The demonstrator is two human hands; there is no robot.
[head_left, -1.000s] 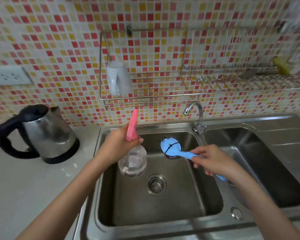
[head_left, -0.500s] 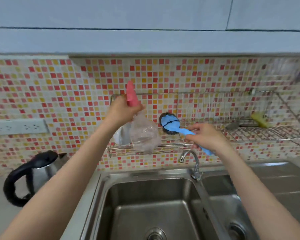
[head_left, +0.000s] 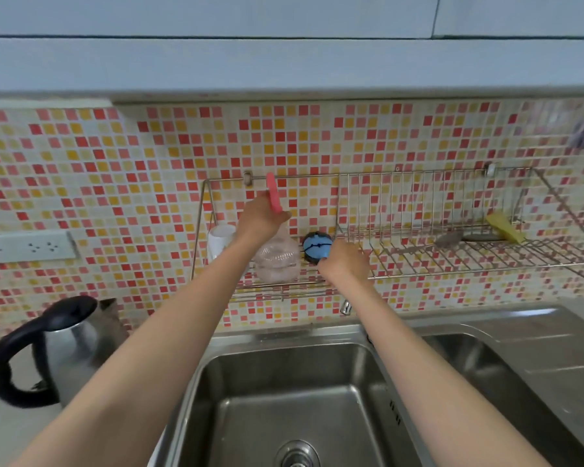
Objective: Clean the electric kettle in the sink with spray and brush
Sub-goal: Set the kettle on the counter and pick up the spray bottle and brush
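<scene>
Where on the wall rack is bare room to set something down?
Free: right section of the wire wall rack, from its divider to the grey utensil and yellow sponge. Crowded: left section, with white cup, left hand holding clear pink-topped spray bottle, right hand holding blue round brush.

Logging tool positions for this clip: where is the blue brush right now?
In the head view, the blue brush is up at the wall rack, held by the right hand, just right of the spray bottle that the left hand grips.
</scene>
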